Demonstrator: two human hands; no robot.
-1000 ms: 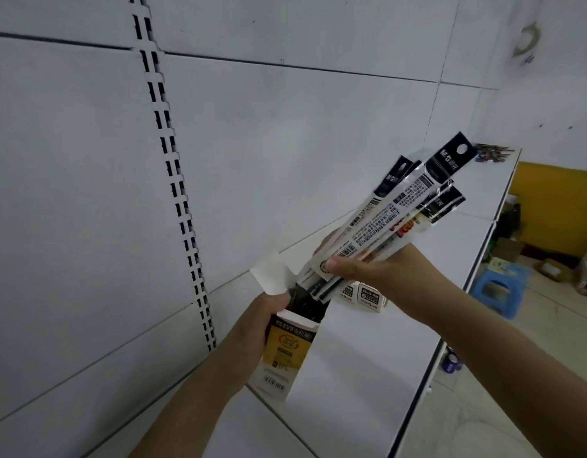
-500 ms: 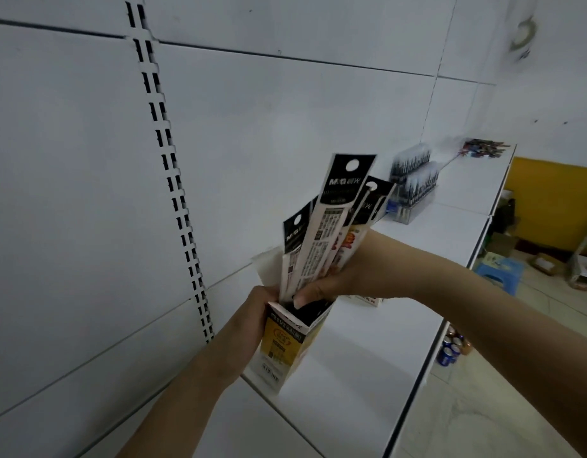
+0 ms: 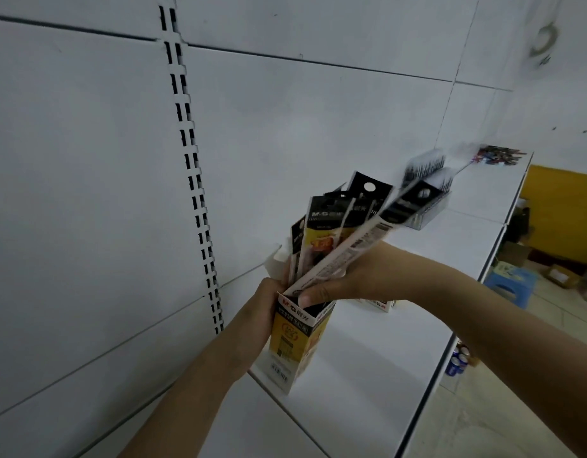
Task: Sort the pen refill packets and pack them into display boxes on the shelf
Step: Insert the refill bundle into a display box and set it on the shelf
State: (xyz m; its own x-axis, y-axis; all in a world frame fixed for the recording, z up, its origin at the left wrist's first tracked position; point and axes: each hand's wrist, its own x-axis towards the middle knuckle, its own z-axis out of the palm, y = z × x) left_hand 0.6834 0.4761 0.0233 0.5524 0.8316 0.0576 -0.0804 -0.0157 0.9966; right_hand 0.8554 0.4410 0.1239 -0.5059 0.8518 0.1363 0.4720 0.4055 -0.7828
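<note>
Here, the left hand (image 3: 264, 312) grips the box (image 3: 297, 342) upright on the shelf (image 3: 384, 358), steadying its mouth, while the right hand (image 3: 345, 282) clasps fanned packets (image 3: 345, 239), bottoms feeding inside.

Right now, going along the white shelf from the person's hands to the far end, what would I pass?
Yellow display box held upright by the left hand → small white box lying behind the right hand's wrist → clear tray of dark pens → scattered colourful pile at the far end.
</note>
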